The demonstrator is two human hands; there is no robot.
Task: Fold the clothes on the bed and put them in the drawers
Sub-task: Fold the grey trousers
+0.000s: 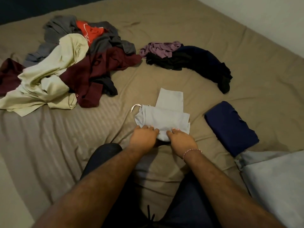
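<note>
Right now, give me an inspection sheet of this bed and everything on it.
Surface: bed sheet, tan, wrinkled.
Job's things: light blue garment, partly folded, in front of the person; folded navy garment to its right.
Clutter: unfolded pile far left with cream, maroon, grey and red clothes; smaller heap of purple, black and navy clothes farther back.
Hands: left hand and right hand both grip the blue garment's near edge.
Cables: nothing seen; only a white drawstring on the blue garment.
Surroundings: grey pillow near right; drawers not in view.
</note>
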